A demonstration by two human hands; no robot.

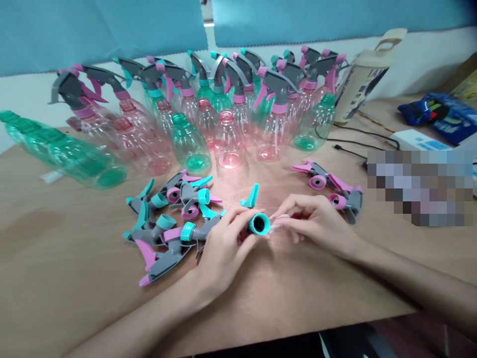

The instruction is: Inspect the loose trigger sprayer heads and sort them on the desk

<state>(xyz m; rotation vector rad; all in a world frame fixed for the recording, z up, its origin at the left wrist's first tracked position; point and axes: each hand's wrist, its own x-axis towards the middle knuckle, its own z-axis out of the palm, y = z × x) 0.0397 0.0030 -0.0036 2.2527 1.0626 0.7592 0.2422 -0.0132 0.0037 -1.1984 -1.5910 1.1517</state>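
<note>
Turquoise plastic forms the collar of the spray head (pixel 260 224) located at the center of the work area, above the wooden table (pixel 74 258). The left hand (pixel 227 243) is closed around this spray head, fingers above and thumb below; the collar opening faces the camera and shows a dark interior. A turquoise lever (pixel 255 195) projects just beyond the fingers. The right hand (pixel 309 219) is positioned beside the collar, thumb and forefinger drawn close at its edge — whether they grip a small pale piece cannot be told.

Loose spray heads (pixel 167 263) lie in a cluster to the left, with gray bodies and pink or turquoise collars. Pink-collared spray heads (pixel 355 200) lie beyond the right wrist.

Transparent bottles in pink and green occupy the rear of the table. Many carry fitted spray heads; others, including a pink bottle (pixel 230 144) and a green bottle (pixel 191 144) in front, have open necks. Items at right rear: a pale tumbler (pixel 361 84), a black cable (pixel 357 149) — and a blue packet (pixel 443 117).
</note>
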